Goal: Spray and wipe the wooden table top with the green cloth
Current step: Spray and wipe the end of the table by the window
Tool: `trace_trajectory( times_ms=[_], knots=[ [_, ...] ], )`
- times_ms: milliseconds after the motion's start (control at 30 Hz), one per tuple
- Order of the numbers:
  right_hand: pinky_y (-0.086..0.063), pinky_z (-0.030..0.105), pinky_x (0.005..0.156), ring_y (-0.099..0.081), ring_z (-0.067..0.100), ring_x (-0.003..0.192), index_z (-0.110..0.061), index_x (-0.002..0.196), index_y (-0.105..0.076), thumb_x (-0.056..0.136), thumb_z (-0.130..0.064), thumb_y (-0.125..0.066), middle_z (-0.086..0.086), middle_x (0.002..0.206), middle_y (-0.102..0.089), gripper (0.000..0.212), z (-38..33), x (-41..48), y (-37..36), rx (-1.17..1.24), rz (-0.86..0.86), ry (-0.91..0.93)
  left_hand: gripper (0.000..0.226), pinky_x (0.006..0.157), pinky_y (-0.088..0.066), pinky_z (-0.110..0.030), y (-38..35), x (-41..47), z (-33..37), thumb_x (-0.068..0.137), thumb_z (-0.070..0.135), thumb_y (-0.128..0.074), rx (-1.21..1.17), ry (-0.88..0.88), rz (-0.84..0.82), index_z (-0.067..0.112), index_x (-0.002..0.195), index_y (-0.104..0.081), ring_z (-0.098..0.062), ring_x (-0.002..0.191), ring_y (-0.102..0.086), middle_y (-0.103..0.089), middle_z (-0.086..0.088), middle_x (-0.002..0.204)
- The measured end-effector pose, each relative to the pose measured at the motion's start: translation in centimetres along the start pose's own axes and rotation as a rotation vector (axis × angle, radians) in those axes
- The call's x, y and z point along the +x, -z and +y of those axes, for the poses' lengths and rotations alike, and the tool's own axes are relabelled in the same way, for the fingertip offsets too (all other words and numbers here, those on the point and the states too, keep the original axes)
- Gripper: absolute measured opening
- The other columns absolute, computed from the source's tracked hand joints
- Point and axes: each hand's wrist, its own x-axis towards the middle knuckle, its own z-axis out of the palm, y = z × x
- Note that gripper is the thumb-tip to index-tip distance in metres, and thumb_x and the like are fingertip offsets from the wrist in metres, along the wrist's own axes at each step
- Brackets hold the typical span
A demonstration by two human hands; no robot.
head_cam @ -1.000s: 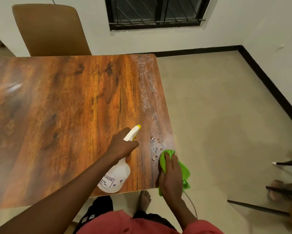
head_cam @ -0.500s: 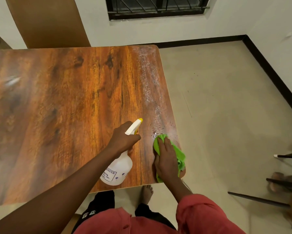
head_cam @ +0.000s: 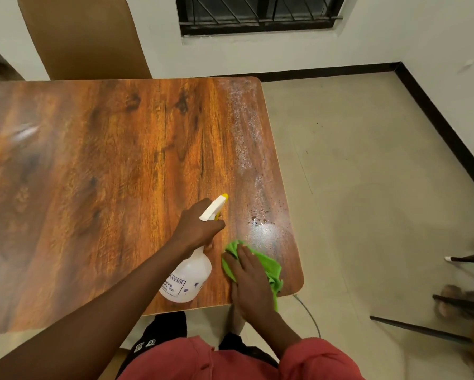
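Worktop (head_cam: 107, 174), left hand (head_cam: 197, 229) grasping spray bottle (head_cam: 189, 278) above it, right hand (head_cam: 250, 286) flat, pressing green cloth (head_cam: 271, 267) near worktop's right edge

Bare table top (head_cam: 107, 187) ran ahead and far left; the spray bottle (head_cam: 189, 275) blocked the green cloth's (head_cam: 268, 266) near left.

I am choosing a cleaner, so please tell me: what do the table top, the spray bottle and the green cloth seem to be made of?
By looks: table top, wood or wood-look laminate, glossy; bold grain and knots, light glare, thin pale edge. Then spray bottle, translucent white plastic with printed label, yellow nozzle tip. Last, green cloth, soft fabric, probably microfibre; it crumples into folds.
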Motion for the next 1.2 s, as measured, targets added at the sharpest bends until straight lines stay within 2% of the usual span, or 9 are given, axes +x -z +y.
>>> trace_trajectory(
  times_ms=[100, 300, 467, 533, 600, 700, 867, 933, 1200],
  knots=[
    [-0.033, 0.039, 0.107, -0.038, 0.022, 0.132, -0.027, 0.132, -0.055, 0.079, -0.025, -0.051, 0.006, 0.142, -0.048, 0.053, 1.8, -1.3, 0.9, -0.029, -0.004, 0.036, 0.034, 0.059, -0.037, -0.028, -0.1, 0.2, -0.1, 0.074, 0.018, -0.071, -0.007, -0.002, -0.014, -0.002, 0.098, -0.059, -0.017, 0.064, -0.047, -0.057, -0.017, 0.086],
    [-0.029, 0.043, 0.11, -0.044, 0.029, 0.131, -0.021, 0.128, -0.059, 0.078, -0.025, -0.043, 0.012, 0.14, -0.05, 0.052, 3.3, 1.2, 2.8, -0.019, 0.099, -0.183, 0.024, 0.042, -0.038, -0.017, 0.1, 0.7, -0.7, 0.08, 0.008, -0.069, -0.023, -0.015, -0.025, 0.0, 0.1, -0.058, -0.007, 0.048, -0.049, -0.055, -0.017, 0.086],
    [-0.029, 0.04, 0.107, -0.043, 0.026, 0.131, -0.023, 0.129, -0.057, 0.078, -0.025, -0.052, 0.009, 0.14, -0.05, 0.051, 1.2, -0.4, 0.9, -0.028, 0.021, 0.037, 0.024, 0.051, -0.041, -0.021, 0.0, 0.8, -0.6, 0.081, 0.007, -0.069, -0.019, -0.055, -0.018, 0.024, 0.084, -0.052, -0.015, 0.065, -0.053, -0.053, -0.012, 0.093],
    [-0.035, 0.038, 0.105, -0.047, 0.023, 0.128, -0.028, 0.128, -0.057, 0.078, -0.026, -0.057, 0.005, 0.139, -0.052, 0.05, 2.6, -1.3, 1.7, -0.06, 0.005, 0.09, 0.024, 0.045, -0.041, -0.017, 0.1, 0.8, -0.4, 0.082, 0.007, -0.069, -0.034, -0.056, -0.017, 0.024, 0.085, -0.052, -0.011, 0.058, -0.054, -0.053, -0.008, 0.09],
    [-0.037, 0.037, 0.103, -0.05, 0.026, 0.125, -0.027, 0.126, -0.06, 0.079, -0.027, -0.052, 0.006, 0.136, -0.055, 0.048, 4.5, -0.9, 3.1, -0.079, 0.06, 0.0, 0.027, 0.038, -0.038, -0.011, 0.2, 0.8, -0.2, 0.082, 0.007, -0.069, -0.06, -0.051, -0.026, 0.027, 0.082, -0.051, -0.004, 0.045, -0.055, -0.053, -0.005, 0.085],
    [-0.033, 0.039, 0.106, -0.048, 0.03, 0.128, -0.023, 0.126, -0.061, 0.079, -0.029, -0.042, 0.011, 0.136, -0.054, 0.051, 6.1, 2.1, 4.9, -0.05, 0.154, -0.234, 0.038, 0.037, -0.039, -0.013, 0.5, 0.6, 0.1, 0.084, 0.008, -0.068, -0.067, -0.044, -0.03, 0.036, 0.076, -0.043, -0.015, 0.054, -0.052, -0.048, 0.002, 0.081],
    [-0.031, 0.042, 0.105, -0.049, 0.028, 0.127, -0.02, 0.127, -0.06, 0.076, -0.023, -0.05, 0.011, 0.136, -0.054, 0.052, 2.9, 2.2, 2.8, -0.028, 0.056, -0.083, 0.017, 0.044, -0.041, -0.025, 0.5, 0.3, -0.3, 0.079, 0.008, -0.07, -0.065, -0.014, -0.017, 0.015, 0.088, -0.058, -0.021, 0.057, -0.049, -0.053, -0.012, 0.085],
    [-0.036, 0.041, 0.103, -0.05, 0.024, 0.126, -0.025, 0.128, -0.059, 0.078, -0.029, -0.046, 0.007, 0.136, -0.054, 0.052, 3.9, 1.5, 3.2, -0.077, 0.018, -0.012, 0.029, 0.053, -0.04, -0.029, 0.3, 0.2, 0.1, 0.073, 0.016, -0.072, -0.071, -0.02, -0.016, 0.003, 0.095, -0.059, -0.02, 0.062, -0.049, -0.053, -0.01, 0.081],
    [-0.028, 0.038, 0.111, -0.034, 0.028, 0.137, -0.017, 0.138, -0.05, 0.079, -0.005, -0.062, 0.011, 0.148, -0.04, 0.062, 7.2, 6.5, 5.7, 0.015, 0.154, -0.389, 0.033, 0.053, -0.039, -0.029, 0.0, 0.6, 1.6, 0.073, 0.02, -0.071, -0.038, -0.02, -0.02, 0.003, 0.098, -0.058, -0.019, 0.06, -0.048, -0.053, -0.018, 0.082]
  ],
)
